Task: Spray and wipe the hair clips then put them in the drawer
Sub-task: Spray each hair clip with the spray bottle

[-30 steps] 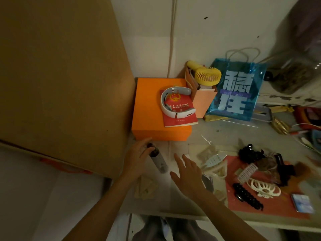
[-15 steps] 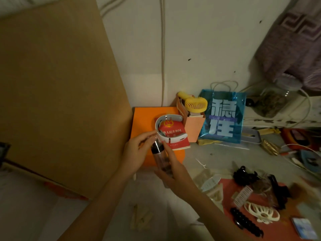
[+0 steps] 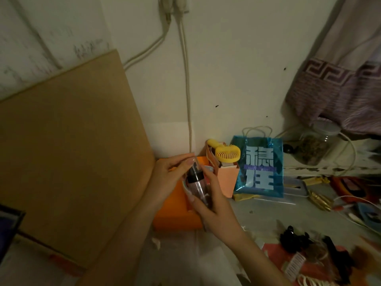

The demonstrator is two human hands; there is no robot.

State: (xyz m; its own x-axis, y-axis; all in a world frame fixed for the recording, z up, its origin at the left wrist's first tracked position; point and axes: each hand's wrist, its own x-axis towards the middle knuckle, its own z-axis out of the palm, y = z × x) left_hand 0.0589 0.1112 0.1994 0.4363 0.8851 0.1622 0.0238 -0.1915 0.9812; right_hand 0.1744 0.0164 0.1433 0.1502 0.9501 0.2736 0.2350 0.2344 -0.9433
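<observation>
One large cardboard sheet [image 3: 68, 153] leans against the wall on the left and fills that whole side, its right edge just beside the orange box [image 3: 175, 211] in the corner. Right of the box stand a blue gift bag [image 3: 260, 168] and a peach paper pouch holding a yellow handheld fan [image 3: 226, 154]; a glass jar [image 3: 313, 148] sits farther right under a hanging purple cloth [image 3: 340, 96]. Two cords [image 3: 186, 79] run down the wall to the corner.

Both forearms reach in from the bottom edge and meet above the orange box. The right hand [image 3: 214, 205] wraps its fingers round the clear body of the spray bottle [image 3: 196, 184], held roughly upright with a slight tilt. The left hand [image 3: 169, 178] pinches the clear cap over the bottle's black nozzle between thumb and fingertips.

The hair clips [image 3: 309, 252] lie in a blurred heap on a red mat [image 3: 276, 252] at the lower right, well apart from both hands. Bare tabletop [image 3: 268, 213] lies between the hands and the clips.
</observation>
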